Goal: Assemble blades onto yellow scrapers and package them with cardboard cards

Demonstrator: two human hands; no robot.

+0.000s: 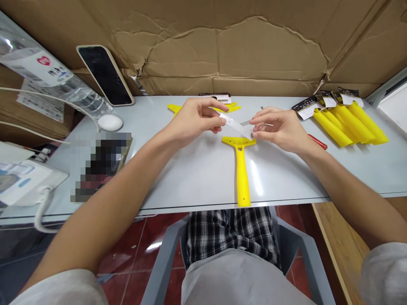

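My left hand (203, 120) pinches the left end of a flat white strip (237, 126) between thumb and fingers. Its right end meets the fingertips of my right hand (276, 127), which are closed around it. A thin grey metallic piece (246, 123) shows behind the strip near the right fingers; its full shape is hidden. Below both hands, a yellow scraper handle (242, 176) lies on the table, wide head away from me and grip end at the front edge. More yellow scraper parts (234, 107) lie behind my left hand, partly covered.
Several yellow handles (348, 123) with black-and-white cards (307, 106) lie at the right of the table (197, 182). Near my right wrist is a red tool (318, 142). A phone (106, 76), water bottle (60, 80), and white mouse-like object (110, 122) stand left. Cardboard (238, 51) forms the back.
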